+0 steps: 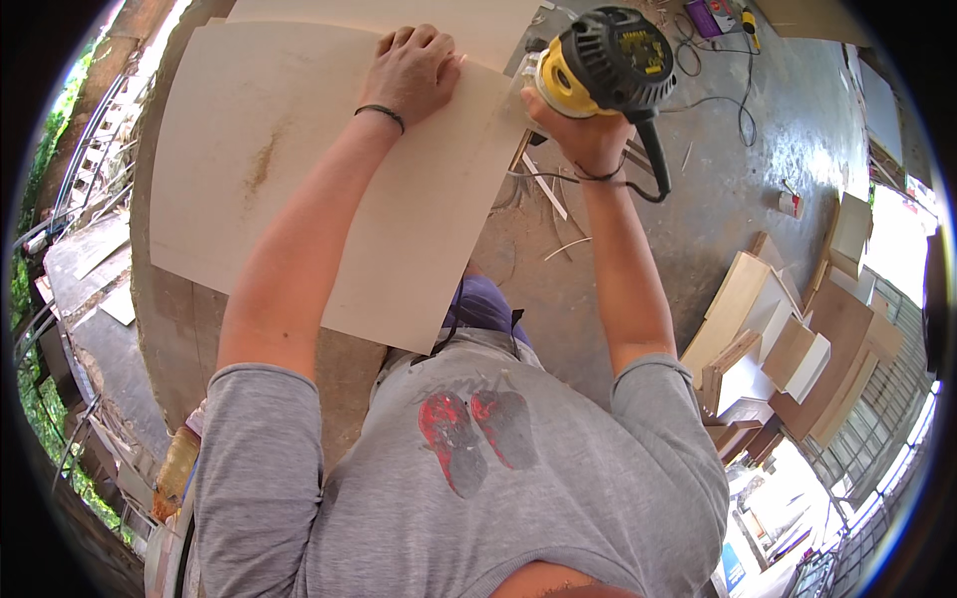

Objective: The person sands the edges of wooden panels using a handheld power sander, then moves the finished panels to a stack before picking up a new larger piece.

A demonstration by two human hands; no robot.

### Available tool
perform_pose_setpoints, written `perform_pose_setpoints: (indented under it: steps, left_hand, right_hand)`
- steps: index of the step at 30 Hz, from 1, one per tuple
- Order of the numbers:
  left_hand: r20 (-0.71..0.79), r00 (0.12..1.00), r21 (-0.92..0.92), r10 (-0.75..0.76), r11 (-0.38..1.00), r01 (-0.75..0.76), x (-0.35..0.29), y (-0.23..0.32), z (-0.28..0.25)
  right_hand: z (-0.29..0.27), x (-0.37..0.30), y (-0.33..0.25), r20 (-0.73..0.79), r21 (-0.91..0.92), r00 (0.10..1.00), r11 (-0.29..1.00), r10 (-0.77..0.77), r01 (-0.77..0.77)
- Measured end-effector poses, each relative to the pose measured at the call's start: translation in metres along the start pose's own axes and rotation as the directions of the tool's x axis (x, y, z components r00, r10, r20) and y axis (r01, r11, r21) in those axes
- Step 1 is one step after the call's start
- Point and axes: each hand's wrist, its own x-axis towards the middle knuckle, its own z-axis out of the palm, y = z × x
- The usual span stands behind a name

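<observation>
A large off-white board point(259, 140) with a brown smudge lies flat before me. My left hand point(414, 75) is at its far edge, fingers curled over the edge and holding it. My right hand point(583, 130) grips a yellow and black trim router point(608, 65) at the board's right edge. The router is upright, its motor housing on top. A black cord runs from it and loops by my right wrist. The router's base and bit are mostly hidden by its body and my hand.
Another pale sheet point(319, 10) lies beyond the board. On the grey floor point(718, 199) at right are thin offcut strips point(545, 184), a small paint-marked cup point(791, 204), cords and a purple box point(711, 18). Wooden box pieces and panels point(748, 309) are stacked at the right.
</observation>
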Motion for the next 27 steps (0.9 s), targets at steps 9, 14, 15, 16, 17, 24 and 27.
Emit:
perform_pose_setpoints:
  steps: [9, 14, 15, 16, 17, 24, 27]
  left_hand:
    - [0.113, 0.993, -0.002, -0.044, 0.999, 0.045, 0.002, 0.006, -0.008]
    - [-0.015, 1.000, -0.036, -0.008, 0.999, 0.007, 0.005, 0.003, -0.006]
    - [-0.050, 0.999, -0.043, -0.008, 0.999, 0.006, 0.003, 0.001, -0.004]
    - [-0.092, 0.996, -0.068, 0.013, 0.998, -0.019, -0.002, -0.004, -0.003]
    - [-0.136, 0.990, -0.090, 0.030, 0.995, -0.043, -0.009, -0.009, -0.003]
    - [0.364, 0.902, -0.149, 0.233, 0.970, -0.191, -0.178, 0.015, -0.108]
    - [0.503, 0.847, -0.091, 0.169, 0.986, -0.143, -0.243, 0.019, -0.147]
  right_hand:
    - [-0.012, 0.030, 0.034, -0.087, -0.004, 0.994, 0.998, 0.065, -0.066]
    - [-0.031, 0.022, 0.039, -0.118, -0.035, 0.993, 0.999, 0.024, -0.028]
    - [-0.032, 0.017, 0.037, -0.117, -0.022, 0.992, 0.999, 0.043, -0.046]
    - [-0.030, 0.014, 0.016, -0.106, 0.010, 0.985, 0.991, 0.136, -0.135]
    - [-0.028, 0.008, 0.003, -0.074, 0.001, 0.988, 0.991, 0.133, -0.133]
    - [-0.016, -0.055, -0.035, 0.087, -0.038, 0.984, 0.987, 0.156, -0.154]
    - [-0.006, -0.075, -0.043, 0.144, -0.010, 0.988, 0.998, 0.057, -0.057]
